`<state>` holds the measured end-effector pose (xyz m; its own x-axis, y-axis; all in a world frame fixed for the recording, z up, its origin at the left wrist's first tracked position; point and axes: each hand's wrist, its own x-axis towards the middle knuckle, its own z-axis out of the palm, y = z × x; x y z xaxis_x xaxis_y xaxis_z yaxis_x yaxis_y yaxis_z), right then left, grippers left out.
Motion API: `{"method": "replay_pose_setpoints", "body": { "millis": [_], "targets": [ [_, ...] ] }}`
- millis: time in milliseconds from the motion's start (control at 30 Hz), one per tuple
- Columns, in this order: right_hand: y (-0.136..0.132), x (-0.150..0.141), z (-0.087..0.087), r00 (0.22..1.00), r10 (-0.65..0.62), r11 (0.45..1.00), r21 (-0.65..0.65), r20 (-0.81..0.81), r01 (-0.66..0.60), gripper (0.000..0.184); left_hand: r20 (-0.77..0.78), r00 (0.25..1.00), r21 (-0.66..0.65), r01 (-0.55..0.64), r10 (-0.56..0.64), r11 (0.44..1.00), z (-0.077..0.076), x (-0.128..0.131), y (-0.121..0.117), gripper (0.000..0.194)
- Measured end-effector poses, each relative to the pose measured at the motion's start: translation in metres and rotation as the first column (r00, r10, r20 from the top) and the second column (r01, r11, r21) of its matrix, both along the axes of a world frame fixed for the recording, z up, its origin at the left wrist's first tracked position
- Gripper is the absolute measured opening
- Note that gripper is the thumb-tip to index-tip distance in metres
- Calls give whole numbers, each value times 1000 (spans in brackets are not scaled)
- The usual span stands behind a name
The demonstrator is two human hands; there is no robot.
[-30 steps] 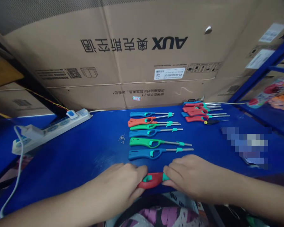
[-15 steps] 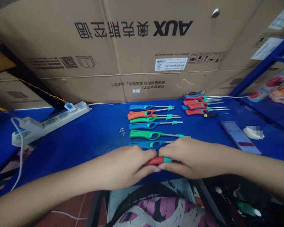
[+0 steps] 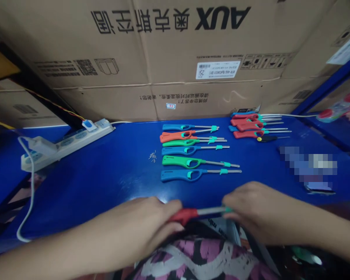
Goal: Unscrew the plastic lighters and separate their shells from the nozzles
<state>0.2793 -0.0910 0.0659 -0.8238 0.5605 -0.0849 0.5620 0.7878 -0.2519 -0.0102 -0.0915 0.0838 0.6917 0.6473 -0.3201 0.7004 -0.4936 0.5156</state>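
My left hand [image 3: 146, 223] grips the red handle of a long-nosed lighter [image 3: 189, 213] at the near edge of the blue table [image 3: 111, 175]. Fingers of my right hand [image 3: 251, 210] are closed on the far end of the lighter's metal tube, by its teal collar. The bare metal tube shows between the two hands. Just beyond lie several finished lighters in a row, the nearest one blue [image 3: 192, 174] and the one behind it green [image 3: 192, 161].
A second bunch of red lighters [image 3: 251, 126] and a small screwdriver [image 3: 268, 138] lie at the back right. Small metal pins [image 3: 152, 156] sit mid-table. A white power strip [image 3: 64, 142] is at the left. Cardboard boxes [image 3: 175, 58] wall the back; a blurred item [image 3: 309, 167] lies right.
My hands have drawn apart and come back to the table's near edge. My right hand slid right along the lighter, baring the metal tube that was hidden before.
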Motion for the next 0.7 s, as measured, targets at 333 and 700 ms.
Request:
{"method": "replay_pose_setpoints", "body": {
  "millis": [333,700],
  "targets": [
    [53,36,-13,967,-247,969,-37,-68,245,33,87,985,234,127,-151,964,-39,-2,56,30],
    [71,58,-69,970,-242,915,327,-25,236,37,23,984,570,134,-179,811,-91,0,79,51]
  ]
}}
